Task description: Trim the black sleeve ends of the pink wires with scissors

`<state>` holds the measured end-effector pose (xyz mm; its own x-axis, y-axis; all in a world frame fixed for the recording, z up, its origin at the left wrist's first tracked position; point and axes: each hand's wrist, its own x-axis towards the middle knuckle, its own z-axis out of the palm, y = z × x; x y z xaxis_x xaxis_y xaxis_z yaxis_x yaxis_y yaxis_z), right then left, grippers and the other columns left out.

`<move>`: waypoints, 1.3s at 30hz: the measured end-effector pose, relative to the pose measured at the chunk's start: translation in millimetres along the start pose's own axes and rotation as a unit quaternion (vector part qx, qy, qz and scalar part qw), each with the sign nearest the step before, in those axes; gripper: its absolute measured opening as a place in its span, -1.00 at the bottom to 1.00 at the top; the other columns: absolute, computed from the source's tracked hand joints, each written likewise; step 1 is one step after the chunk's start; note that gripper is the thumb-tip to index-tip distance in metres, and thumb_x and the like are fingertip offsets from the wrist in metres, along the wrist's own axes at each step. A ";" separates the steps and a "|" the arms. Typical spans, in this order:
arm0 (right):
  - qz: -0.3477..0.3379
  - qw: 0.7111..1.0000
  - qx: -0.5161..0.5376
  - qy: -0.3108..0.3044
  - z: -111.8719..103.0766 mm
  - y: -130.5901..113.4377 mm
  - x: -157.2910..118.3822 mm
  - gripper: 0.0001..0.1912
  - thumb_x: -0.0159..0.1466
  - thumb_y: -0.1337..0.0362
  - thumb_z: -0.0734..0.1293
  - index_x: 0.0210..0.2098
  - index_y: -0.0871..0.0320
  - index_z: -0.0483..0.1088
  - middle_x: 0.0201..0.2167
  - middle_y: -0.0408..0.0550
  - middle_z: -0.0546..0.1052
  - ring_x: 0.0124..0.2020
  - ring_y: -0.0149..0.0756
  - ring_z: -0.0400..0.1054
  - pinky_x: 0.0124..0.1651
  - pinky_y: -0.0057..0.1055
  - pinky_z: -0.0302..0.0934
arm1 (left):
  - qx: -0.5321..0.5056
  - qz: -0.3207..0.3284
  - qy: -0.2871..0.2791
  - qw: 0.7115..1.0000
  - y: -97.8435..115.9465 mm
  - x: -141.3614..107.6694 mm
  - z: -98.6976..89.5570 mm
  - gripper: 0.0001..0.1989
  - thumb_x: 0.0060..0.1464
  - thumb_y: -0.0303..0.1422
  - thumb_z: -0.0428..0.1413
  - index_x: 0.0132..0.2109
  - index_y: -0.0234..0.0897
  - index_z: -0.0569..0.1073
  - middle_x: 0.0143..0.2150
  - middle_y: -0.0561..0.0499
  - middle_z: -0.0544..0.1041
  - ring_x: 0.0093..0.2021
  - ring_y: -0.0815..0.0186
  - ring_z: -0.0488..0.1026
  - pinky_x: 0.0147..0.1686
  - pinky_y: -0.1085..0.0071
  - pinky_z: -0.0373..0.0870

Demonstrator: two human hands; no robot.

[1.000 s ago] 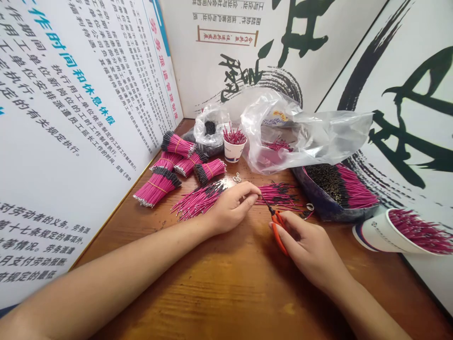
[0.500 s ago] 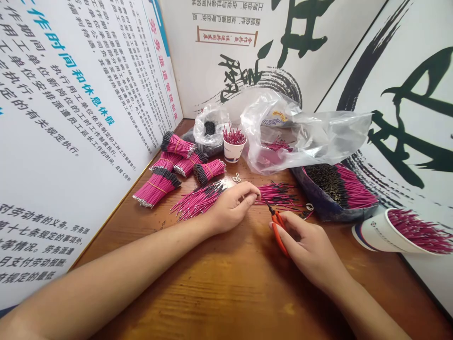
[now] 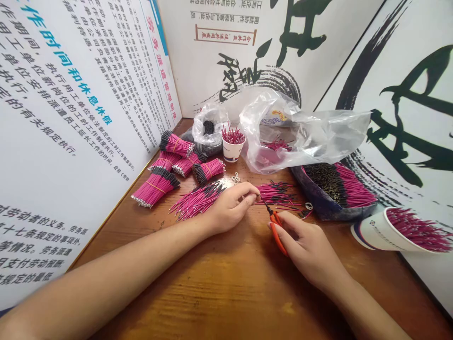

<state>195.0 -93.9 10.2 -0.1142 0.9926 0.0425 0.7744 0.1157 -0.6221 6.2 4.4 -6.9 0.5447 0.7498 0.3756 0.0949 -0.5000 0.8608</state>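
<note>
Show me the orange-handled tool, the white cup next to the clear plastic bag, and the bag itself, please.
Orange-handled tool [image 3: 274,217], head view: orange handle, near the dark tip.
White cup [image 3: 232,152], head view: its front wall.
Clear plastic bag [image 3: 327,137], head view: its right-hand part.

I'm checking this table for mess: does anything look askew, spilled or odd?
Only mildly: the loose pink wires beside the left hand fan out unevenly, unlike the nearby banded bundles. The paper cup at far right seems to lean, though wide-angle stretch may cause that. No clear damage shows.
</note>
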 end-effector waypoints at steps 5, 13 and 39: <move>0.010 1.000 0.021 0.013 -0.3 1.4 -1.4 -0.69 0.41 0.06 0.15 -0.39 0.09 0.25 -0.56 -0.24 0.29 -0.52 -0.39 0.17 -0.43 -0.48 0.02 | -0.016 -0.004 -0.003 1.000 -0.6 -0.1 0.0 -0.85 0.26 -0.36 -0.06 -0.24 -0.29 0.36 -0.36 0.05 0.38 -0.33 0.35 0.33 -0.25 0.43 0.29; 0.004 1.000 0.019 -0.010 3.9 -0.7 1.0 -0.69 0.40 0.06 0.15 -0.40 0.08 0.24 -0.59 -0.25 0.28 -0.55 -0.38 0.15 -0.45 -0.45 0.00 | -0.031 -0.017 0.000 0.999 -0.8 -0.9 1.1 -0.84 0.26 -0.34 -0.07 -0.19 -0.29 0.37 -0.35 0.05 0.38 -0.33 0.35 0.33 -0.28 0.43 0.29; 0.006 0.999 0.038 -0.010 6.4 -1.1 -1.6 -0.67 0.41 0.07 0.15 -0.43 0.08 0.18 -0.60 -0.27 0.23 -0.56 -0.41 0.12 -0.46 -0.47 -0.01 | -0.046 -0.027 -0.006 0.999 -1.0 -0.8 2.6 -0.86 0.25 -0.34 -0.05 -0.19 -0.28 0.36 -0.37 0.06 0.38 -0.36 0.37 0.32 -0.31 0.44 0.29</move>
<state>190.4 -95.9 5.8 -0.1187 0.9927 0.0202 0.7264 0.1007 -0.6798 7.8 3.2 -8.9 0.5505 0.7693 0.3242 0.0480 -0.4169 0.9077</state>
